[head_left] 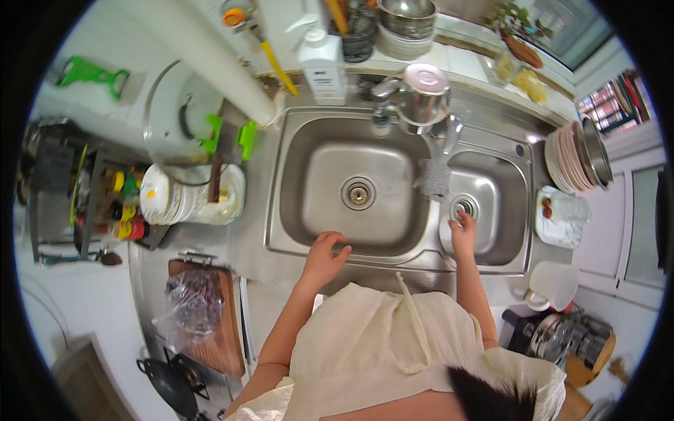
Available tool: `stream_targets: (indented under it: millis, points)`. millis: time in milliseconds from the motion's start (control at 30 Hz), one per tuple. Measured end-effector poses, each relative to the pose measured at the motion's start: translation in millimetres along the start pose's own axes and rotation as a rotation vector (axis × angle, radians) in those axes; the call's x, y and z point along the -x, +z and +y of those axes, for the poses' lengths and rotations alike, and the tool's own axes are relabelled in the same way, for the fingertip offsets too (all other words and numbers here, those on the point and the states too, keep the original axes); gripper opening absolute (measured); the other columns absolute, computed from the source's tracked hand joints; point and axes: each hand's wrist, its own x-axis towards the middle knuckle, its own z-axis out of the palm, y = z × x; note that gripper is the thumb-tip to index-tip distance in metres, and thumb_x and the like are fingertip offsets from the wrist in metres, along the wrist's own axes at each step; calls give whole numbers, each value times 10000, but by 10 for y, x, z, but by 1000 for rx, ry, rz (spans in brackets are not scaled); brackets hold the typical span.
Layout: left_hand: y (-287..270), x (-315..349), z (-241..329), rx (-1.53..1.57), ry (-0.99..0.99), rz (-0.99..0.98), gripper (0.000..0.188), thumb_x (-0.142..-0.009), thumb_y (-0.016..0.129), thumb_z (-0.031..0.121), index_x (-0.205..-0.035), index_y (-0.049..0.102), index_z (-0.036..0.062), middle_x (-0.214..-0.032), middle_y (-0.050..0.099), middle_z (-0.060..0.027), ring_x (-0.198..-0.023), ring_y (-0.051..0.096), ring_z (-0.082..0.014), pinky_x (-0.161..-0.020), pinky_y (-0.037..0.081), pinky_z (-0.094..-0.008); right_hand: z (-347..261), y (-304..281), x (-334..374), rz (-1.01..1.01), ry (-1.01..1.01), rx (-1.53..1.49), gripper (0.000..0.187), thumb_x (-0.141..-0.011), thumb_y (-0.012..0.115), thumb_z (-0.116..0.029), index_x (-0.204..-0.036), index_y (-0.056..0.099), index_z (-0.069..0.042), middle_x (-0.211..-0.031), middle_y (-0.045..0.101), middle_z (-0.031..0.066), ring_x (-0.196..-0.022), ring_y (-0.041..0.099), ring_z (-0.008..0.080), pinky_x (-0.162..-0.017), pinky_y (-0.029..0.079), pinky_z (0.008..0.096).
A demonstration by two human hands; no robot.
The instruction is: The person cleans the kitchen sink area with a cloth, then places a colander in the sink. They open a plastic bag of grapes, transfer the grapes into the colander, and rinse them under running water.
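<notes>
My left hand hovers over the near rim of the large sink basin, its fingers loosely bent and the thumb apart, with nothing in it. My right hand reaches down into the small sink basin on the right. Its fingers are bent together beside the drain; whatever they hold, if anything, is too small to make out. In the middle of the large basin sits a round metal drain strainer. A grey cloth hangs over the divider between the basins.
Behind the sink stand a metal pot with a pink lid, the faucet and a white pump bottle. Stacked plates are at the right. On the left are a glass lid, bowls and a cutting board.
</notes>
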Motion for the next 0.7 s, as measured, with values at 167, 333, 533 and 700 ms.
stream_targets:
  millis: [167, 333, 533, 700]
  points:
    - [-195, 320, 32, -14, -76, 94, 262, -815, 625, 183, -1022, 594, 26, -1165, 542, -122, -1070, 530, -304, -899, 440, -354, 162, -65, -70, -61, 14, -52, 325, -758, 680, -122, -1068, 599, -65, -1091, 504, 133, -975, 521, 252, -887, 420, 352]
    - [-473, 839, -151, -118, -101, 441, 287, -784, 640, 159, -1049, 584, 64, -1230, 503, -131, -1151, 471, -318, -926, 424, -368, 268, 22, -14, -61, -72, -155, 289, -807, 600, -66, -1085, 576, 10, -943, 612, 60, -829, 564, 135, -751, 445, 260]
    - [-1128, 1553, -296, -404, -173, 1027, 387, -738, 653, 97, -1112, 559, 68, -1295, 445, -160, -1198, 410, -349, -1002, 343, -425, 303, 41, -44, -236, -49, -119, 262, -809, 609, -87, -1061, 592, -18, -1077, 520, 100, -906, 553, 182, -825, 444, 303]
    - [-1844, 2263, -928, -657, -486, 1423, 645, -710, 703, 186, -1278, 431, 44, -1367, 331, -239, -1255, 308, -407, -1047, 258, -487, -180, 67, 154, -315, -117, -114, 234, -824, 589, -50, -1057, 598, -39, -1269, 440, 147, -957, 575, 215, -869, 459, 318]
